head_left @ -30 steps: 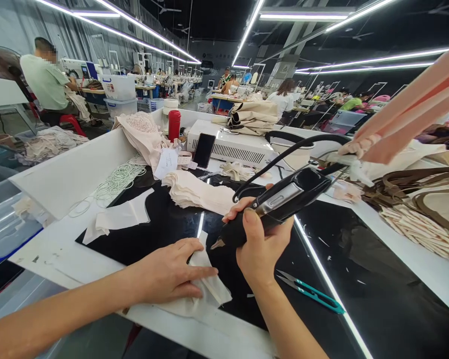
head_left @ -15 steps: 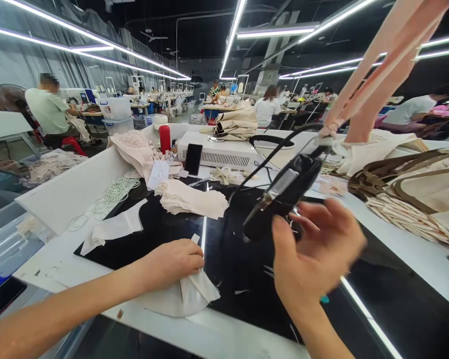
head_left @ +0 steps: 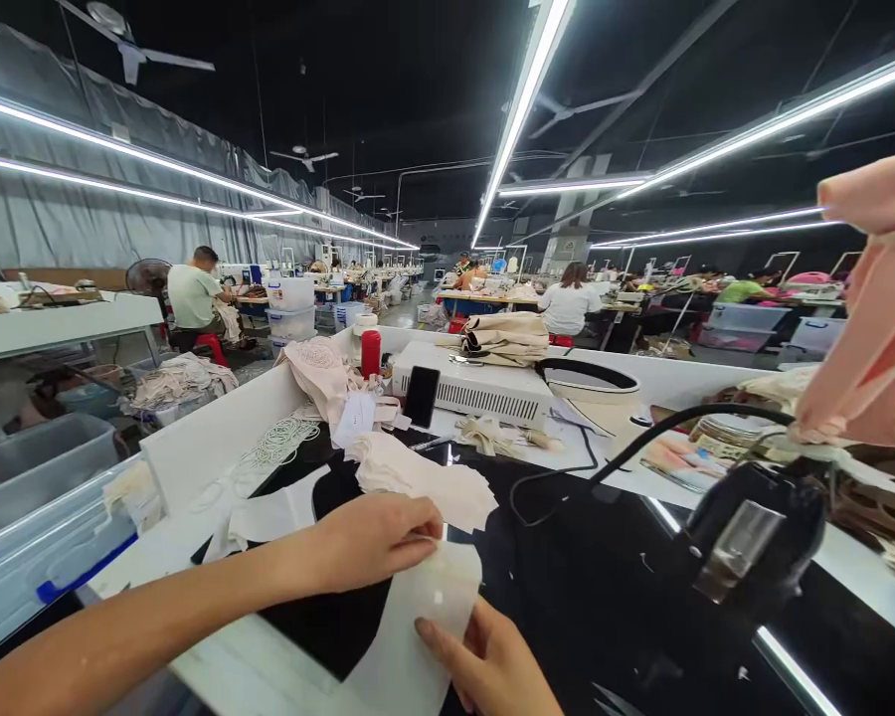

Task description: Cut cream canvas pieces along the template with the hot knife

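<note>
Both hands are on a pale cream fabric piece (head_left: 418, 617) with a curved edge, raised at its top over the black tabletop sheet. My left hand (head_left: 395, 537) pinches its upper left edge between thumb and fingers. Lower down on the right side, my right hand (head_left: 496, 656) grips it, thumb on the face and fingers behind. Just beyond my left hand lies a stack of cream cut pieces (head_left: 418, 477). Another pale piece (head_left: 268, 512) lies left of it, partly behind my left forearm. To the right, a black corded tool (head_left: 753, 537) with a metal plate hangs from a pink cloth strip (head_left: 876, 318).
Along the back stand a white vented box (head_left: 477, 393), a phone (head_left: 422, 398) and a red thread cone (head_left: 371, 353). Pale cord (head_left: 283, 438) lies at left by a low white wall (head_left: 216, 447). A black cable (head_left: 641, 438) loops across the right. Several people sit at machines beyond.
My right hand has left the hanging black tool and now holds the fabric piece. The piece has been lifted at its top. The tool hangs farther right, and the view has tilted up.
</note>
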{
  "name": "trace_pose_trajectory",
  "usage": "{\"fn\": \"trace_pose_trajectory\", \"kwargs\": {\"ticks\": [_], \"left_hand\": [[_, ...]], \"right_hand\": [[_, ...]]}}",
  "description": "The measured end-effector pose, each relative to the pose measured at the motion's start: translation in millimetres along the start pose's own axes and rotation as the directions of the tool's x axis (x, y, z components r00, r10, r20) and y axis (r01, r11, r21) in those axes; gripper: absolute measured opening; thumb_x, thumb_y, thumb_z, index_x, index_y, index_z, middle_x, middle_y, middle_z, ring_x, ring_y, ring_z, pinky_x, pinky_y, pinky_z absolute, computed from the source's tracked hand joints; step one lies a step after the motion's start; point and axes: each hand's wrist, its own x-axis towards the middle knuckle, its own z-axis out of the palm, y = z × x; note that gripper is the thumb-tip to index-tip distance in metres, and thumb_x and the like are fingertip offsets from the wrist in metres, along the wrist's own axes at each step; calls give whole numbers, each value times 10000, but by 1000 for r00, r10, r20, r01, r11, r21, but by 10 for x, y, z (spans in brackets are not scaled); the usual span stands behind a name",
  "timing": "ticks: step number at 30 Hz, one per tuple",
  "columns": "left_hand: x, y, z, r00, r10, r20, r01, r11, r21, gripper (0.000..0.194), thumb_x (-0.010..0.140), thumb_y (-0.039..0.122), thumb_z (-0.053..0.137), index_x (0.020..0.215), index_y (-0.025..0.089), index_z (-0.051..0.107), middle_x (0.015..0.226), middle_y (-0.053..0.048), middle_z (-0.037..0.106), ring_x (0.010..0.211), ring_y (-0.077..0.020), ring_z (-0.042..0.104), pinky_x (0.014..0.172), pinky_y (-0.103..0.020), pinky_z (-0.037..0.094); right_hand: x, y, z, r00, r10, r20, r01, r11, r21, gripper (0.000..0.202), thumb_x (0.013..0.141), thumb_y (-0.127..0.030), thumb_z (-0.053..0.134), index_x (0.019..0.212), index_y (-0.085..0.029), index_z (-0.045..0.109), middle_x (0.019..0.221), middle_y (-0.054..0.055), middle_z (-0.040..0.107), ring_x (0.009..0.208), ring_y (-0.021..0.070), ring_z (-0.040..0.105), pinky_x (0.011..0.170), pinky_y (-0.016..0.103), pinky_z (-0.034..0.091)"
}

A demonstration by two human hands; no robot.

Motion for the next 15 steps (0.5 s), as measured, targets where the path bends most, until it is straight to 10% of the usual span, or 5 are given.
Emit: {"fn": "trace_pose_trajectory", "kwargs": {"ticks": [9, 15], "left_hand": [[-96, -344, -75, 883, -291, 369, 464, 662, -589, 403, 682, 314, 885, 1044, 194, 754, 823, 30, 693, 728, -133, 594, 649, -225, 401], [-127, -394, -47, 870, -333, 365, 493, 573, -654, 479, 635, 567, 885, 872, 180, 730, 783, 18, 649, 704, -130, 547, 668, -241, 403]], "right_hand": [[220, -438, -133, 983, 20, 185, 3, 993, -122, 529, 884, -711, 605, 1012, -206, 692, 431, -97, 415, 335, 73, 302, 344, 189, 185], [339, -474, -104, 977, 9, 214, 29, 985, -171, 523, 862, -730, 640, 867, -207, 628, 527, -97, 426, 342, 37, 297, 323, 171, 199]]}}
